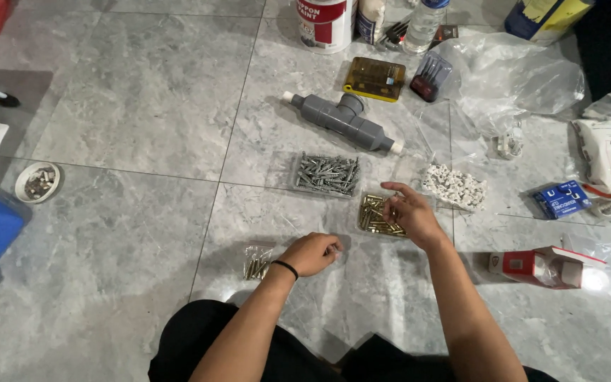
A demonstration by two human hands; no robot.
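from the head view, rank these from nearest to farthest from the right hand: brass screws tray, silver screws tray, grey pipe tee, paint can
1. brass screws tray: under the right hand, its fingers reaching in.
2. silver screws tray: just beyond, toward the left.
3. grey pipe tee: farther up the floor.
4. paint can: at the top edge, farthest.

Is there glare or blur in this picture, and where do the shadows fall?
Head view: soft glare on the grey floor tiles and the clear plastic bag; the right hand over the brass screws is slightly blurred; the left hand casts a soft shadow.
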